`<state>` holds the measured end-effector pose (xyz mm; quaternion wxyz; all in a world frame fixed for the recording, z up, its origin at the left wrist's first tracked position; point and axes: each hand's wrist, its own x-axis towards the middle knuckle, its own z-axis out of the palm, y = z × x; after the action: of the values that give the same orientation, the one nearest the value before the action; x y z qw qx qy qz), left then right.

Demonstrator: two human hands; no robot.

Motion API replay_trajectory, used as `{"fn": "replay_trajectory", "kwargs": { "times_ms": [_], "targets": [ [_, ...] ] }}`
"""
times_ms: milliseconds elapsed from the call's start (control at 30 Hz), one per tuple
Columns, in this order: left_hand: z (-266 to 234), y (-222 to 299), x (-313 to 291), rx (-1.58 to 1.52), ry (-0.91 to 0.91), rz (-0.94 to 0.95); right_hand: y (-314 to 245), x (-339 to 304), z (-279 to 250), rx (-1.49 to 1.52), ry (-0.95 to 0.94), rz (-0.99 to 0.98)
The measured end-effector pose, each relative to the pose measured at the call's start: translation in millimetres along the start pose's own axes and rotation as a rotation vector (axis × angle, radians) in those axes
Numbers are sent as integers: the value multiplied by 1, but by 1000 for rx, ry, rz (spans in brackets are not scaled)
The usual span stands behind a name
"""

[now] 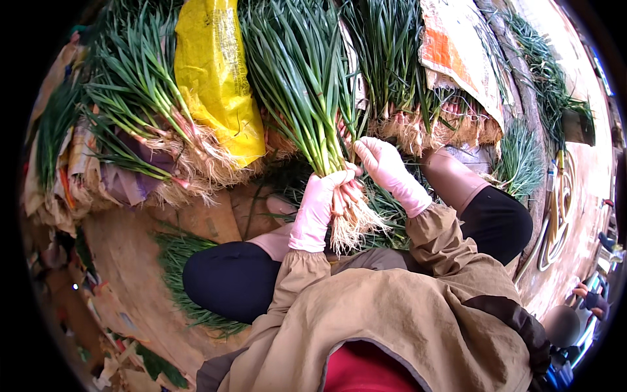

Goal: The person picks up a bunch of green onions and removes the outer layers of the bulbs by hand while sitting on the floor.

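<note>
Left hand (318,202) is closed around the bunch of scallion-like greens (320,140), held between the knees (228,277); right hand (382,163) has fingertips pinched together beside the stalks (333,155), contents unclear. Expect light, bendable leaves (294,65), fragile roots (351,225); grip lower stalks.

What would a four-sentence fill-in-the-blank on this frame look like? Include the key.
1. The left hand and right hand both wear pale pink ____.
2. Of the two, the ____ one is wrapped around the lower stems of the leafy green bunch.
3. Below that grip hang the bunch's pale, stringy ____.
4. The plastic sack just left of the bunch is bright ____.

Missing words: gloves; left; roots; yellow.
</note>
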<state>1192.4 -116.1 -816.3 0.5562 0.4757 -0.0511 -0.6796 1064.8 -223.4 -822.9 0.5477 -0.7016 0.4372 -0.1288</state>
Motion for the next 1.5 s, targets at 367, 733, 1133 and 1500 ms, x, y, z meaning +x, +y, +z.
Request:
{"fn": "replay_trajectory", "kwargs": {
  "times_ms": [367,733,1133,1500],
  "targets": [
    [1,5,-7,-133,-140,39,85,19,-22,-527,-858,421],
    [2,7,-13,-273,-35,-33,22,48,-12,718,-228,219],
    [-1,-6,1,-403,-85,53,6,23,33,1273,-82,592],
    [-8,-14,7,-291,-249,-29,72,72,-18,190,368,126]
  ]
}}
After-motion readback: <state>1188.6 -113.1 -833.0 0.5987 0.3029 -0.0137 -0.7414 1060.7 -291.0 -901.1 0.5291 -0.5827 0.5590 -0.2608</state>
